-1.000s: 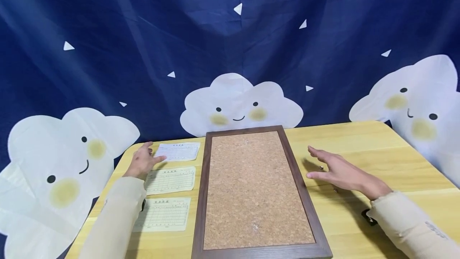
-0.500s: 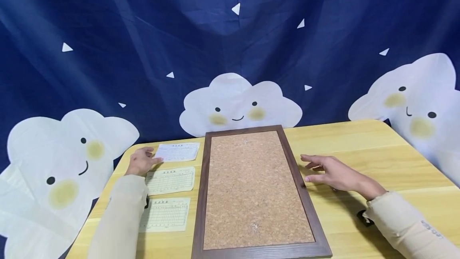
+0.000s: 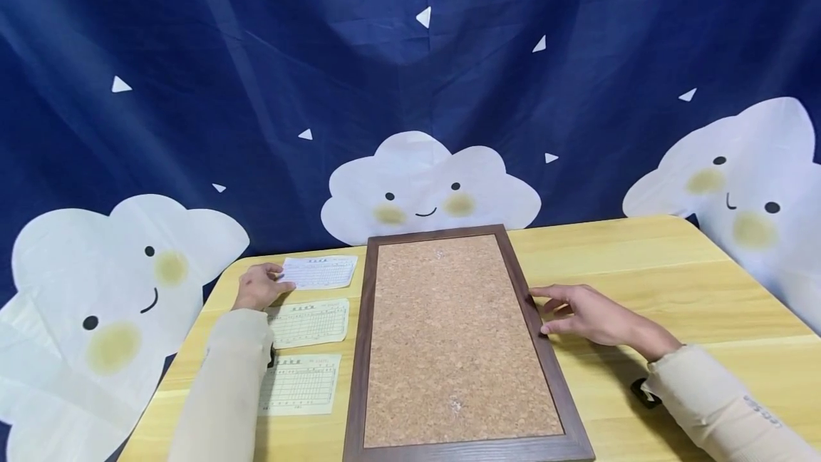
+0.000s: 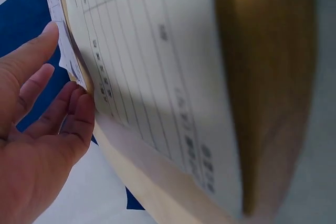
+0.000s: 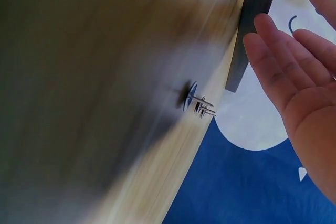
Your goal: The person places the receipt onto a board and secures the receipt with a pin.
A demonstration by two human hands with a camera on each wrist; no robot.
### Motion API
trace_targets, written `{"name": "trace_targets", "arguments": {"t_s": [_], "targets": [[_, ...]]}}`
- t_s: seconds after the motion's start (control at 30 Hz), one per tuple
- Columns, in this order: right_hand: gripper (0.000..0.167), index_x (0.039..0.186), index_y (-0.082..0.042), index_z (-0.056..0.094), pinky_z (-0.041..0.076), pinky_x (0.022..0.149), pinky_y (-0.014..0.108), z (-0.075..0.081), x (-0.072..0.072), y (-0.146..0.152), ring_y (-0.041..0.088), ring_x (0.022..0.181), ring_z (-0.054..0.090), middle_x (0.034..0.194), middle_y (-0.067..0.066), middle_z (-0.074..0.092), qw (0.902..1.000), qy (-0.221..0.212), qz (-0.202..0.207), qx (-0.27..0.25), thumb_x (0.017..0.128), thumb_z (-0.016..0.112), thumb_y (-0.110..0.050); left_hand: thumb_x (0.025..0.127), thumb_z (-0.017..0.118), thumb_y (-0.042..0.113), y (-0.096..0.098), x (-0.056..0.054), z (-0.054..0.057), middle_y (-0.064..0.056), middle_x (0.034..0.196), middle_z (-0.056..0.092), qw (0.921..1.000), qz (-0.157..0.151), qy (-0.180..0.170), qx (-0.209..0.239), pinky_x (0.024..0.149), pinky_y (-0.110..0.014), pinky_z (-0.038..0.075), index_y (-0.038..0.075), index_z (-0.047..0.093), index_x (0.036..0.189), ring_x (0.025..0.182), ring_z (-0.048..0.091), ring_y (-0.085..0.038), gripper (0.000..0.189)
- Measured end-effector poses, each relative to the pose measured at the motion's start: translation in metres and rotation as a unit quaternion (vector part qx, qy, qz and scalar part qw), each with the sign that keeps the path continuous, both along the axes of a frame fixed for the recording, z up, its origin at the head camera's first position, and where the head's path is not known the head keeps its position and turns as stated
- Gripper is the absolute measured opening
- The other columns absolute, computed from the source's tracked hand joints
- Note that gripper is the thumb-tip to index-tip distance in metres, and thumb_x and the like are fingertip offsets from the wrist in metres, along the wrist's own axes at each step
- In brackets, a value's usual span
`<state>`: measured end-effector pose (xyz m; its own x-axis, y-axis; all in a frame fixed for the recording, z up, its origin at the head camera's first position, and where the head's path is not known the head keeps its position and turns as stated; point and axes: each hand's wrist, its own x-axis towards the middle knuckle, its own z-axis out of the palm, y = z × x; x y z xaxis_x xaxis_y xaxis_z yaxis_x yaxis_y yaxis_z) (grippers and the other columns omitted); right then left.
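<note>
My left hand point(image 3: 258, 287) is at the left end of the white printed form point(image 3: 323, 271), the farthest of three paper slips. Its thumb lies at the form's lower left corner; the fingers are loosely bent and not visibly pinching it. Nearer me lie a pale yellow form point(image 3: 311, 323) and another pale yellow form point(image 3: 301, 383). A framed corkboard point(image 3: 462, 348) lies to the right of the slips. My right hand point(image 3: 586, 316) has its fingertips at the board's right frame edge; whether they touch it I cannot tell. In the right wrist view its fingers look nearly straight.
Several thumbtacks point(image 5: 190, 98) stand points up on the wooden table point(image 3: 641, 262), right of the board; my right hand and arm hide them in the head view. A dark blue curtain point(image 3: 276, 55) with white clouds hangs behind the table's far edge.
My right hand has moved left and toward me, to the board's right edge. The left hand has shifted slightly, its fingers drawing in near the white form. Papers and board stay put.
</note>
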<state>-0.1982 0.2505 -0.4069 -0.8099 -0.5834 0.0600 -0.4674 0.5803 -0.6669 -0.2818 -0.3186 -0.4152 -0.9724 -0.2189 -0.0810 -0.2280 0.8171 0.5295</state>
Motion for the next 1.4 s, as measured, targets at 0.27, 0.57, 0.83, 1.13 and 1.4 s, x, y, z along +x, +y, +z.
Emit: {"name": "trace_targets", "arguments": {"t_s": [0.27,0.57,0.83,1.13,1.4], "targets": [[0.064,0.139,0.009,0.051,0.056,0.084,0.036,-0.003,0.000,-0.001,0.032,0.106,0.066,0.127,0.023,0.063,0.9997,-0.023,-0.003,0.003,0.087,0.079,-0.016,0.089,0.074,0.011,0.002,-0.005,-0.004,-0.025,0.116,0.057,0.9998,0.018,0.008,0.006,0.094,-0.050,0.043,-0.008,0.060,0.119,0.105,0.051,-0.037,0.039],[0.060,0.137,0.008,0.054,0.055,0.088,0.042,-0.006,0.000,-0.003,0.033,0.108,0.066,0.130,0.025,0.061,0.9998,-0.009,0.007,0.016,0.087,0.079,-0.014,0.088,0.075,0.011,0.001,-0.008,-0.005,-0.029,0.128,0.053,0.9982,0.045,-0.009,0.039,0.099,-0.051,0.041,-0.008,0.053,0.128,0.113,0.048,-0.039,0.050],[0.061,0.138,0.009,0.052,0.056,0.087,0.041,-0.003,0.001,-0.002,0.036,0.108,0.066,0.132,0.028,0.058,0.9998,-0.017,0.005,0.009,0.086,0.078,-0.010,0.086,0.076,0.012,-0.001,-0.010,-0.004,-0.028,0.126,0.056,0.9969,0.048,-0.009,0.062,0.101,-0.051,0.039,-0.006,0.054,0.123,0.114,0.049,-0.038,0.046],[0.063,0.140,0.008,0.051,0.055,0.087,0.041,-0.002,0.000,-0.002,0.037,0.109,0.065,0.134,0.029,0.057,0.9995,-0.027,0.001,0.014,0.087,0.078,-0.011,0.087,0.073,0.008,0.006,-0.012,-0.002,-0.025,0.120,0.055,0.9968,0.047,-0.013,0.063,0.094,-0.047,0.042,-0.004,0.054,0.115,0.108,0.049,-0.036,0.036],[0.064,0.142,0.007,0.049,0.055,0.088,0.041,-0.003,-0.001,-0.002,0.037,0.111,0.065,0.137,0.029,0.054,0.9992,-0.035,0.003,0.016,0.088,0.077,-0.013,0.087,0.072,0.006,0.001,-0.009,-0.007,-0.025,0.116,0.057,0.9938,0.060,0.008,0.093,0.094,-0.046,0.042,-0.008,0.060,0.116,0.105,0.051,-0.035,0.035]]}}
